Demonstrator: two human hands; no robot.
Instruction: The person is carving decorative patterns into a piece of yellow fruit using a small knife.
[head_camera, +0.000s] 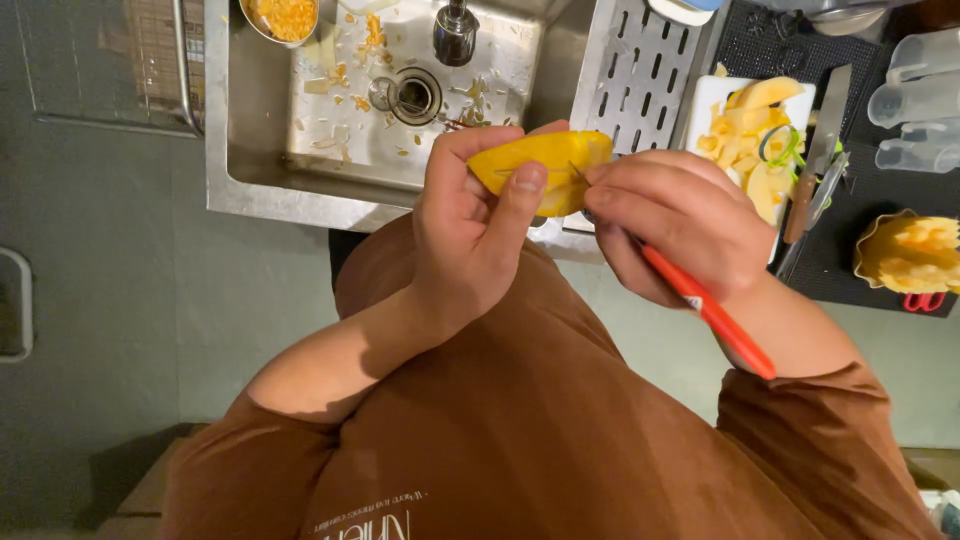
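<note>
Left hand (470, 230) clamped on a yellow fruit piece (545, 168), fingers curled round its near end, thumb pressed flat across its side. Right hand (680, 215) just beside it, closed round a red-handled knife (705, 305); handle running back past the wrist, slim blade tip touching the yellow fruit piece between the two hands. Both hands held over the edge of a steel sink (250, 190), close to the brown-sleeved body.

Beyond the left hand's knuckles, inside the sink: a drain (415, 95) ringed by scattered peel scraps, and a metal bowl (283, 18) of orange bits at the far corner. Beyond the right hand: a slotted metal drain board (635, 70). Further out past the right hand's knuckles: a white cutting board (705, 105) piled with pale yellow fruit slices (750, 130), with a green ring-shaped tool lying on them. Just outside that board, a wooden-handled knife (815, 165) on a dark mat (870, 260). At the far outer side of the right hand, a yellow fluted container (910, 250) and clear plastic cups (915, 100) on the same surface.
</note>
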